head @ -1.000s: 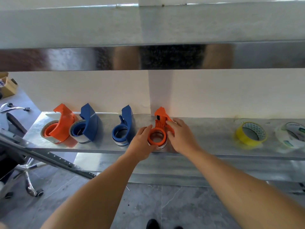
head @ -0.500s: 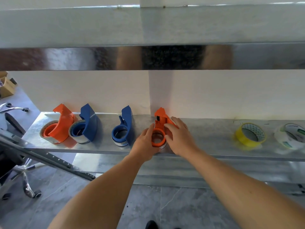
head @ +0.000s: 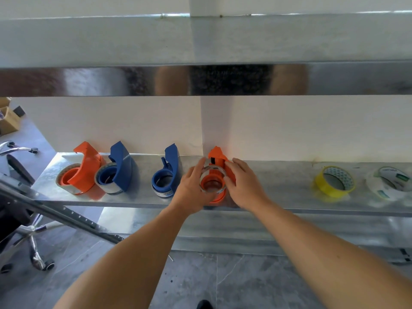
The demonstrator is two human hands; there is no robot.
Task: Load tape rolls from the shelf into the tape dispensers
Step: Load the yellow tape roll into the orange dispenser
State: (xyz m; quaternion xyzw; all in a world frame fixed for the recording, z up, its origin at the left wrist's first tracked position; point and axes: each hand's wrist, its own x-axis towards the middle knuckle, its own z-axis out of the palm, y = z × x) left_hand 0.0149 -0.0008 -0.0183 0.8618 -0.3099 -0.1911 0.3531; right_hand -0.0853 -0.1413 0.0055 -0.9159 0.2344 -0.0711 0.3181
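An orange tape dispenser (head: 217,156) stands on the metal shelf (head: 278,181) against the wall, at the centre. A clear tape roll (head: 213,169) sits over its orange hub. My left hand (head: 192,191) grips the roll and hub from the left. My right hand (head: 244,186) holds the dispenser body from the right. A yellow tape roll (head: 334,182) and a clear tape roll with green print (head: 392,182) lie loose on the shelf at the right.
Three loaded dispensers stand to the left: orange (head: 81,168), blue (head: 118,169) and blue (head: 168,175). A shiny upper shelf edge (head: 205,80) overhangs. An office chair base (head: 33,239) and a metal rail (head: 66,216) sit at lower left.
The clear roll now shows raised around the hub, where before only the orange ring showed. Both hands shifted slightly up along the dispenser.
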